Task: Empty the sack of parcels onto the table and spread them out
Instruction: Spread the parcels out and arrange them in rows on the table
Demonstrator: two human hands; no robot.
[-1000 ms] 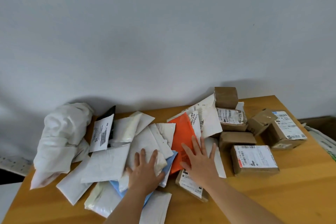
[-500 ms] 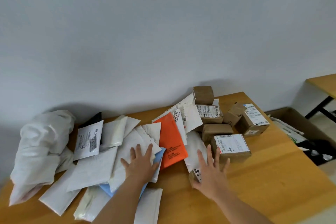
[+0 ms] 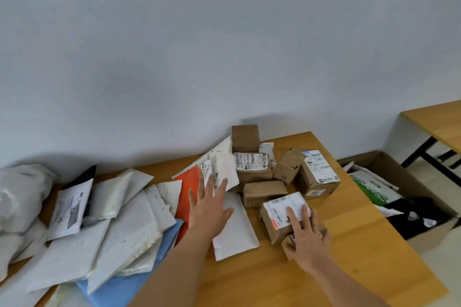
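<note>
The head view, the only one, looks down on a wooden table (image 3: 349,244) pushed against a plain wall. The sack (image 3: 22,197) lies slumped and crumpled at the table's far left; it looks emptied, though its inside is hidden. The parcels are out on the table, so the spreading is what remains.

The soft mailers (image 3: 119,227) lie fanned and overlapping on the left, white ones over a blue one (image 3: 124,286), with an orange mailer (image 3: 189,184) wedged between them and another white mailer (image 3: 234,229) nearer the middle. That overlap suggests they slid out together and have not yet been separated. The boxes (image 3: 254,172) sit bunched on the right, some leaning on each other and one standing on end at the back against the wall, with a labelled box (image 3: 318,172) at the outer edge of the cluster.

The left hand (image 3: 210,207) is flat with fingers splayed, stretched over the orange mailer and the white one beside it. It grasps nothing; whether the palm presses down or hovers just above cannot be told. This looks like a posture for sweeping flat items apart.

The right hand (image 3: 306,234) is also spread wide, fingers laid on the label of a near box (image 3: 282,217) and the palm over a smaller box just in front of it. It closes around neither; it seems placed to push them outward onto bare wood.

A carton (image 3: 424,239) of other items stands on the floor, right of the table.
</note>
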